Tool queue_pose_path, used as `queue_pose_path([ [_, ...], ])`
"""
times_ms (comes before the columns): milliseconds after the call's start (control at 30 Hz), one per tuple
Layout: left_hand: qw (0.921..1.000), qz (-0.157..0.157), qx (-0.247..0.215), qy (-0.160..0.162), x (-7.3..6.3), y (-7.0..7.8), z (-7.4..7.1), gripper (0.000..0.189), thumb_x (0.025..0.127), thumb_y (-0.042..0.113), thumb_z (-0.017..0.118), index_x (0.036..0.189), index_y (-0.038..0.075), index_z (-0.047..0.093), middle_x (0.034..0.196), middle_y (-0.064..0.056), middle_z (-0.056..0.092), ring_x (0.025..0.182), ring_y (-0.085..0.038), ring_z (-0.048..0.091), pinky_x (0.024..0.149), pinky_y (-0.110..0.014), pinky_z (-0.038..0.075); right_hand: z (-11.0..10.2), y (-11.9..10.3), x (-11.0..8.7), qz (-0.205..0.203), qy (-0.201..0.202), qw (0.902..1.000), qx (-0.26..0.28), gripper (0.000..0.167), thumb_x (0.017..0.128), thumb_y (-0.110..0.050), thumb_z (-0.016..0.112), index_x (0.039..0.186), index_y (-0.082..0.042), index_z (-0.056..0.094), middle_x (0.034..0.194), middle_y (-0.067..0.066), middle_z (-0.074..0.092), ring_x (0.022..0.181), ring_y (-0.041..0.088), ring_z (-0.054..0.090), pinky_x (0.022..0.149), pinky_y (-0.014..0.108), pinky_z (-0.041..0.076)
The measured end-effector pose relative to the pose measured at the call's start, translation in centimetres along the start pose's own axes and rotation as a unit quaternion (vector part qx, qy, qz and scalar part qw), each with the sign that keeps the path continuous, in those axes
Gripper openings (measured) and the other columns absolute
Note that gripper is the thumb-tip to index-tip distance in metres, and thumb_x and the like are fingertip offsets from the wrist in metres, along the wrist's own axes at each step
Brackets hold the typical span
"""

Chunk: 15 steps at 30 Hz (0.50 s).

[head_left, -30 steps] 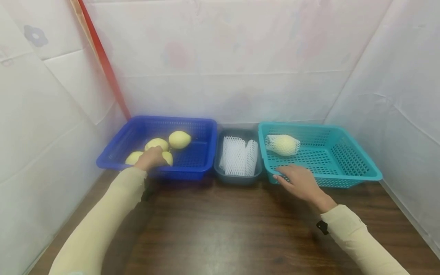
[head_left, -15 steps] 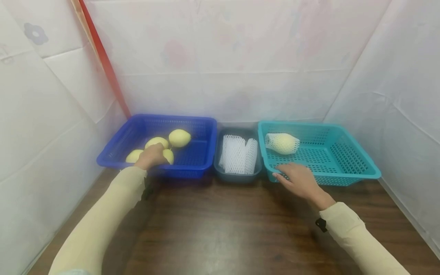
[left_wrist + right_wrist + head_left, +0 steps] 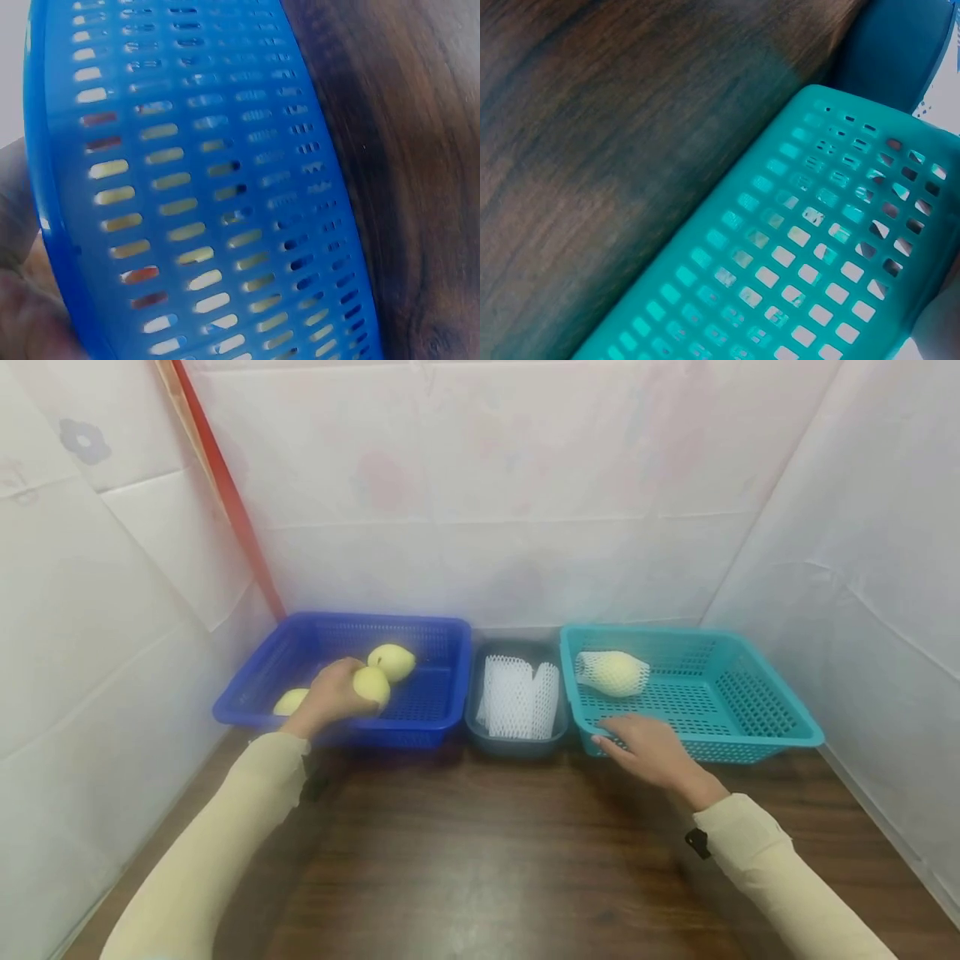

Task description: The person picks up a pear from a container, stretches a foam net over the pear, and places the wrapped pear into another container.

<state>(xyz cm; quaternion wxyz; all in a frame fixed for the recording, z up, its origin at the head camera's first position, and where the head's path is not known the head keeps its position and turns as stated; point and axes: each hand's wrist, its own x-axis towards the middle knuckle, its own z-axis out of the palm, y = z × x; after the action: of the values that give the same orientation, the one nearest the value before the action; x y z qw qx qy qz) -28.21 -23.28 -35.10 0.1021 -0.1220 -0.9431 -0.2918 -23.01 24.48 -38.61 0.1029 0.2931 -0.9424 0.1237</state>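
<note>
Round pale-yellow pear [image 3: 372,688]: likely firm, smooth, fairly weighty, easily bruised; best held round its fat middle. Left hand [image 3: 333,695] grips it at the near side of the blue perforated plastic basket [image 3: 438,727], fingers curled round it; whether it's off the basket's bottom, can't tell. Right of that basket: dark grey plastic tray [image 3: 517,747] with white foam-net sleeves [image 3: 512,697], then turquoise perforated plastic basket [image 3: 780,745]; right hand [image 3: 648,750] rests on its near rim, fingers relaxed, thumb apart.

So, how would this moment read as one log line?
left hand: grips fruit at blue basket; right hand: at near side of teal basket; netted fruit: in teal basket; nets: in dark bin
</note>
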Motion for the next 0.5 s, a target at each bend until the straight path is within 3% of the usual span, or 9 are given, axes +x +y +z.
queue_pose_path([
  [133, 0.9992, -0.020, -0.028, 0.022, -0.1, 0.6, 0.0, 0.069, 0.064, 0.018, 0.083, 0.120, -0.009, 0.052, 0.114, -0.026, 0.057, 0.099, -0.039, 0.052, 0.082, -0.051, 0.042, -0.2, 0.1, 0.2, -0.005, -0.023, 0.9997, 0.006, 0.035, 0.098, -0.034, 0.052, 0.117, -0.008, 0.064, 0.115, 0.010, 0.065, 0.107, 0.029, 0.060, 0.089, 0.051, 0.046],
  [300, 0.9957, -0.016, -0.062, 0.067, -0.2, 2.2, 0.0, 0.072, 0.065, 0.021, 0.084, 0.124, -0.005, 0.052, 0.119, -0.024, 0.056, 0.104, -0.038, 0.052, 0.085, -0.053, 0.042, -0.9, 0.0, 0.5, -0.001, -0.051, 0.9982, 0.030, 0.038, 0.098, -0.033, 0.052, 0.123, -0.005, 0.061, 0.119, 0.011, 0.062, 0.112, 0.030, 0.056, 0.093, 0.051, 0.044],
  [400, 0.9928, -0.005, -0.077, 0.091, -0.3, 3.5, 0.2, 0.072, 0.065, 0.024, 0.085, 0.124, -0.003, 0.053, 0.120, -0.022, 0.056, 0.106, -0.036, 0.052, 0.088, -0.052, 0.040, -1.6, -0.2, 0.6, 0.000, -0.042, 0.9980, 0.047, 0.039, 0.097, -0.032, 0.054, 0.124, -0.004, 0.059, 0.120, 0.011, 0.060, 0.114, 0.030, 0.053, 0.094, 0.051, 0.043],
  [500, 0.9872, 0.004, -0.125, 0.099, -0.5, 5.0, 0.6, 0.072, 0.065, 0.023, 0.087, 0.124, -0.002, 0.053, 0.121, -0.020, 0.056, 0.108, -0.035, 0.052, 0.088, -0.050, 0.041, -2.4, -0.6, 0.9, -0.010, -0.012, 0.9984, 0.054, 0.038, 0.096, -0.030, 0.056, 0.123, -0.004, 0.058, 0.121, 0.011, 0.058, 0.116, 0.029, 0.050, 0.096, 0.050, 0.041],
])
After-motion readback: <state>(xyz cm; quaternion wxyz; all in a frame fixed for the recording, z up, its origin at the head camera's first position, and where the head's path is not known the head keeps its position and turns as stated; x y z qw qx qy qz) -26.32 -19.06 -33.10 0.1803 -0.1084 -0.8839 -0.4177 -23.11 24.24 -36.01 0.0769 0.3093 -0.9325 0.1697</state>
